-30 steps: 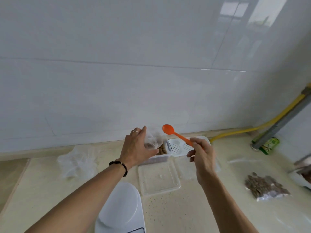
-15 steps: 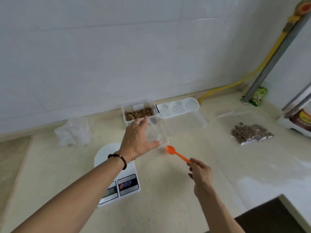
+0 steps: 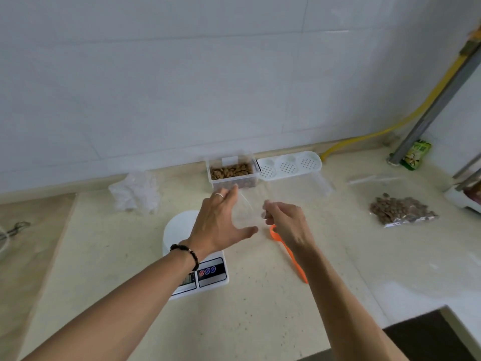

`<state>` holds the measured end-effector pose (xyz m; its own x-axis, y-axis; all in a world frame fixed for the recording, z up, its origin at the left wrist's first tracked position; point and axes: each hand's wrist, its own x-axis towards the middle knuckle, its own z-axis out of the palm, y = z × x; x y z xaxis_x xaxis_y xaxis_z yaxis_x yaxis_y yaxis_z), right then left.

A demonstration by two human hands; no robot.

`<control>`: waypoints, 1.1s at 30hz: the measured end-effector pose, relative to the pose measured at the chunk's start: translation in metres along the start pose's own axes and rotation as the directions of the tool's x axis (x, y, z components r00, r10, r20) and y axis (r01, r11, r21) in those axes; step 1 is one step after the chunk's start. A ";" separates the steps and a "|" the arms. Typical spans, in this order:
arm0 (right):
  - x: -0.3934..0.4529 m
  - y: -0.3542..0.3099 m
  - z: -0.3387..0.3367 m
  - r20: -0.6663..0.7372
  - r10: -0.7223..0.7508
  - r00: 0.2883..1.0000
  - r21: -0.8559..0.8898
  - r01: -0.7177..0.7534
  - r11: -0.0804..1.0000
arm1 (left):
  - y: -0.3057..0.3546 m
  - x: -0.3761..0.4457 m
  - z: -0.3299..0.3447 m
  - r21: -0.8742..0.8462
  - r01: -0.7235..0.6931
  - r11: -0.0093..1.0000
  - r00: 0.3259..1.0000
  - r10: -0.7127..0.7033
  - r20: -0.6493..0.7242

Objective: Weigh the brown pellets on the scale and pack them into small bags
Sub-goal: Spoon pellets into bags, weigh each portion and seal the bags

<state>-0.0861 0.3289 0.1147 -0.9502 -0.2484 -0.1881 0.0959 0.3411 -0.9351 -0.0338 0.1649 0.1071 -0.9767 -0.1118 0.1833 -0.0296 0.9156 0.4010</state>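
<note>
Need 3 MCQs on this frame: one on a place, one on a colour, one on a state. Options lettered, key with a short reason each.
1. Where does the spoon lie?
A. on the scale
B. on the counter, partly under the right hand
C. in the pellet container

2. What colour is the spoon?
A. orange
B. blue
C. white

3. What is the state of the scale platform?
A. heaped with pellets
B. carrying a sealed bag
C. bare, no pellets on it

Key:
1 B: it rests on the counter right of the scale.
2 A: handle and bowl are bright orange.
3 C: the white platform shows nothing on it; the left hand holds a clear bag beside it.
</note>
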 end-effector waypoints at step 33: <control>0.067 0.033 0.136 -0.041 -0.024 0.999 -0.612 -0.006 0.791 | -0.195 -0.017 0.004 -0.039 0.155 0.987 0.980 -0.148 0.130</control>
<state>-0.1066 0.2005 0.0309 -0.9636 -0.2191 -0.1530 -0.0997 0.8260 -0.5547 -0.0126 -0.0100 0.0227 -0.9807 -0.1954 0.0034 -0.1720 0.8714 0.4594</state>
